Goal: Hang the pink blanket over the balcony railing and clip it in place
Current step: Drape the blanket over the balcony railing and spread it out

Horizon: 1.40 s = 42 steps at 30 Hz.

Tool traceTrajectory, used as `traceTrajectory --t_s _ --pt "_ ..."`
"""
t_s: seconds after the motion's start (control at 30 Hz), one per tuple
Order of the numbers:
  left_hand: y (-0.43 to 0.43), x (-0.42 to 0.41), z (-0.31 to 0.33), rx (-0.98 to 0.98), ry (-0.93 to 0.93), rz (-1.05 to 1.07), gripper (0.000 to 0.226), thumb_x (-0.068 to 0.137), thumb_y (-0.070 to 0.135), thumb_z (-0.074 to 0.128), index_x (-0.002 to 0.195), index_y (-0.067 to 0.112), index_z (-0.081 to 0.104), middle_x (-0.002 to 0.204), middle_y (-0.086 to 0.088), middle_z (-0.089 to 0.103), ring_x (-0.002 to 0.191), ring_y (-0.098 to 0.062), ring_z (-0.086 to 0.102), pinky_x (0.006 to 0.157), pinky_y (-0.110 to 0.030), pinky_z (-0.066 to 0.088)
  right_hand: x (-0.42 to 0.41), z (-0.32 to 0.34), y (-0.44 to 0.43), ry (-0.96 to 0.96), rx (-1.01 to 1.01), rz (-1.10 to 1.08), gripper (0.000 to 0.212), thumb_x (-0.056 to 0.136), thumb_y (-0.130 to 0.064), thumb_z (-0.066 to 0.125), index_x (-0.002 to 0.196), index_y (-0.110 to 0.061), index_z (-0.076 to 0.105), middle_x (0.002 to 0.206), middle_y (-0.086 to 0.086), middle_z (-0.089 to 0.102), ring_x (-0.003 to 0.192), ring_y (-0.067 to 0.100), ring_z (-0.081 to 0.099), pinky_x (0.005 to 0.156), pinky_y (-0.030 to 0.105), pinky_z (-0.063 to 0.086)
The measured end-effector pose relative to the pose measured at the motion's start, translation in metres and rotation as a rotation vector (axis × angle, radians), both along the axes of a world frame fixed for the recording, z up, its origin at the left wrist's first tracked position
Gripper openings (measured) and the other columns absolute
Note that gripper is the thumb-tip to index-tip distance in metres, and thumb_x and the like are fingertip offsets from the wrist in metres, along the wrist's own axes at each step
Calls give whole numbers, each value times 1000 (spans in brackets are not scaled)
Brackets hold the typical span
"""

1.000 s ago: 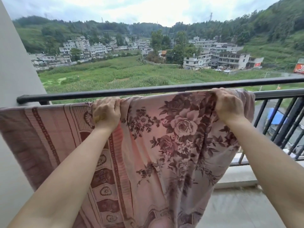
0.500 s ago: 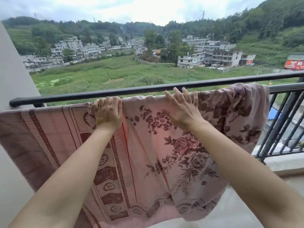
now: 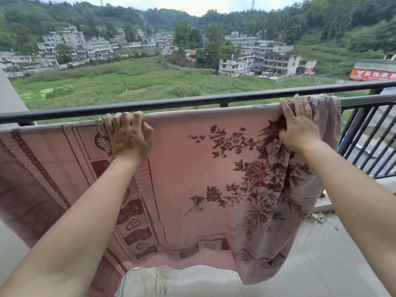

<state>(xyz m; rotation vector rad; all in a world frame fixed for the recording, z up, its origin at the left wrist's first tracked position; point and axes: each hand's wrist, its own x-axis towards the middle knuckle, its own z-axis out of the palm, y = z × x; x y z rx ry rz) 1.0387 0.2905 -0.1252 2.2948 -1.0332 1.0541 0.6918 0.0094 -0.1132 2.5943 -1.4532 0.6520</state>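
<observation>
The pink blanket (image 3: 192, 172) with dark floral print and a patterned border hangs over the inner grey rail of the balcony railing (image 3: 364, 99), its lower edge above the floor. A black top rail (image 3: 171, 102) runs just behind it. My left hand (image 3: 128, 136) grips the blanket's top fold left of centre. My right hand (image 3: 300, 125) clutches bunched fabric near the blanket's right end, where the cloth is still gathered. No clip is visible.
Black vertical bars (image 3: 368, 136) of the railing stand uncovered at the right. A grey wall (image 3: 10, 93) closes the left side. The tiled balcony floor (image 3: 310, 264) lies below. Fields, buildings and hills stretch beyond the rail.
My right hand moved from the blanket's middle to its right end and took hold of the fabric. The cloth between my hands is now spread flatter. My left hand kept its grip.
</observation>
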Motion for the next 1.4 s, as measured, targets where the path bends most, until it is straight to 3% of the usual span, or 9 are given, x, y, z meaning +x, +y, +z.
traceTrajectory --t_s 0.2,0.47,0.57,0.63,0.77,1.0,1.1,1.23,1.4 --pt "1 -20 -11 69 51 42 73 70 20 59 136 10 30 142 -18 30 135 -39 23 118 -54 3 -26 -20 -11 -58 -117 131 92 81 -29 61 155 -37 8 165 9 5 153 28 0 122 55 1" --pt "-72 -110 -6 -150 236 -7 61 92 45 30 144 13 37 156 -23 22 146 -38 11 118 -56 5 -57 -38 -39 -602 -11 61 96 87 -35 62 156 -23 -2 163 16 0 150 34 6 119 51 11" --pt "-122 -168 -12 -109 149 -144 53 94 45 39 137 15 44 154 -20 28 145 -34 19 118 -55 6 -84 -45 -66 -668 492 10 111 80 -51 71 157 -18 -2 157 16 26 143 36 31 117 51 29" --pt "-158 -211 -18 -60 69 -251 46 91 43 47 129 16 51 147 -16 37 139 -31 30 116 -56 13 -106 -49 -81 -699 753 88 97 73 -52 79 149 -15 32 134 9 57 116 27 59 96 45 53" --pt "-217 -291 -34 -22 -52 -390 41 87 46 54 117 18 54 123 -10 47 115 -26 43 95 -46 37 -157 -52 -114 -567 871 266 66 63 -65 82 110 -19 72 98 -1 74 91 17 70 77 32 59" --pt "-287 -338 -5 -35 22 -335 56 94 45 51 143 21 41 146 -10 38 136 -28 33 108 -49 23 -207 -24 -151 -735 1031 597 62 79 -57 73 116 -9 66 102 7 76 97 29 73 87 39 59" --pt "-308 -340 14 -64 -80 -379 33 91 24 63 123 18 63 131 -9 56 125 -32 47 101 -49 27 -216 -8 -171 -822 1196 729 48 92 -51 57 123 -14 63 96 8 73 88 27 68 80 36 57" --pt "-332 -340 48 -253 -75 -397 19 92 9 58 106 11 72 103 -6 66 100 -29 55 86 -37 34 -223 12 -189 -540 1447 708 70 90 -73 43 123 -15 65 107 17 71 94 35 69 80 40 59" --pt "-377 -341 87 -491 273 -476 26 100 24 47 104 14 71 96 -4 67 89 -24 61 78 -35 47 -211 73 -222 -662 1125 693 45 86 -58 66 90 -16 81 93 12 77 83 26 75 65 31 60"
